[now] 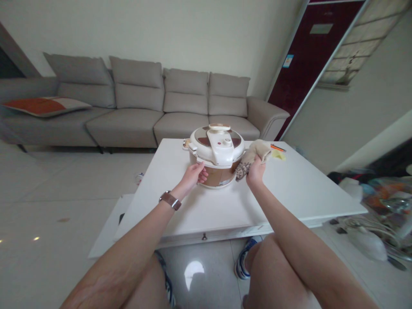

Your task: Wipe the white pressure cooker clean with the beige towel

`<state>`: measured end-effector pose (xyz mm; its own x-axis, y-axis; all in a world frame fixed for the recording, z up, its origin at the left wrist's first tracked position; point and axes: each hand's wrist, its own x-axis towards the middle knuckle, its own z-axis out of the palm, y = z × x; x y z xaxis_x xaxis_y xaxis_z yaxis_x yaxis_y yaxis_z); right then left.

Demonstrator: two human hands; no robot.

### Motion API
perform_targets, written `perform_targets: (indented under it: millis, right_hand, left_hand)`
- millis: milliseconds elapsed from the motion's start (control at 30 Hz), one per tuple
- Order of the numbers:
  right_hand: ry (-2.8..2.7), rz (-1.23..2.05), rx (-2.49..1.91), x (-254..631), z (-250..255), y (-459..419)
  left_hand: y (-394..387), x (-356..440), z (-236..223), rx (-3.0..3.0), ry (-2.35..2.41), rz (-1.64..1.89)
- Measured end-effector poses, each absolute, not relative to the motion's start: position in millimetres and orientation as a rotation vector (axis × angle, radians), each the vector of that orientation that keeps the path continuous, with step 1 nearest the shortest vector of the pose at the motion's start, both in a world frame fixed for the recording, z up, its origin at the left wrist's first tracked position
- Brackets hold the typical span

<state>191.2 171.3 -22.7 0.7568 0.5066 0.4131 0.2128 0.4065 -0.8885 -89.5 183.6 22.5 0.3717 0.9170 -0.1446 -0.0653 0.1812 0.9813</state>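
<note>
A white and brown electric pressure cooker (pixel 222 148) stands upright on a white table, its lid on. My left hand (pixel 197 173) is at the cooker's near left side, thumb on the rim and fingers curled beneath it. In my right hand (pixel 256 170) is a bunched beige cloth (pixel 259 150) with a brown patterned part. The cloth hangs against or close to the cooker's right side; whether it presses on the wall I cannot tell.
On the table (pixel 299 184), an orange pen-like item (pixel 278 148) and a small yellow piece (pixel 278 155) lie right of the cloth. A grey sofa (pixel 183 124) with an orange cushion (pixel 45 106) is behind. Cluttered items (pixel 370 244) occupy the floor at right.
</note>
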Motion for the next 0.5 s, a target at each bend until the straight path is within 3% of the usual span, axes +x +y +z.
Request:
perform_targets:
  millis: [200, 500]
  right_hand:
    - [-0.993, 0.084, -1.338, 171.6, -6.2, 154.3]
    - [-0.751, 0.403, -1.398, 192.3, -52.7, 163.8]
  left_hand:
    - [182.3, -89.4, 23.1, 1.17, 0.941, 0.862]
    - [181.9, -88.6, 20.9, 1.185, 0.94, 0.867]
